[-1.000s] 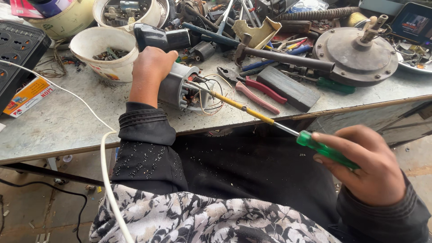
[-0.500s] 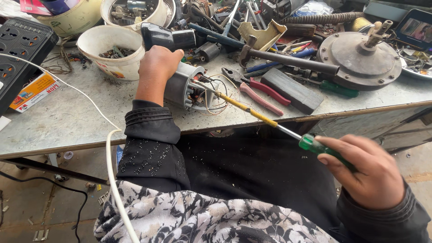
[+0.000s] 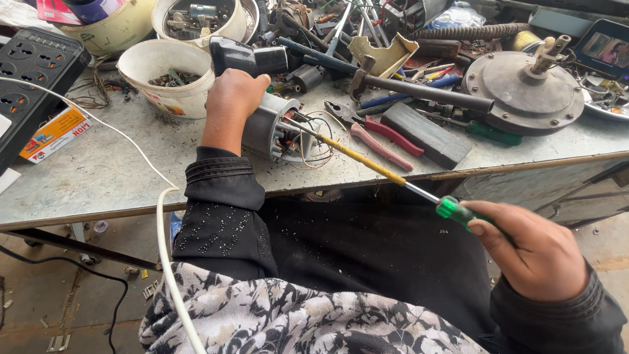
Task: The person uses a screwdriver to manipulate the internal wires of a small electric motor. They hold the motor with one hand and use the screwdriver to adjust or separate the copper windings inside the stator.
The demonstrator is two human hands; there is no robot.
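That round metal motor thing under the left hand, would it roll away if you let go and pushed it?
Probably. The motor lies on its curved side on the flat bench, so it could roll. The left hand steadies it. It looks like metal with copper windings, so likely heavy for its size, and its thin wires seem fragile.

A green handle and a yellow shaft are seen on the screwdriver [image 3: 393,178]. The pliers [image 3: 377,136] are red-handled, the bowl [image 3: 141,62] white, the sleeve [image 3: 219,210] black and dotted.

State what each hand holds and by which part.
Left hand grips the motor housing over its top side. Right hand holds the screwdriver by its green handle; its tip is in the housing's open end.
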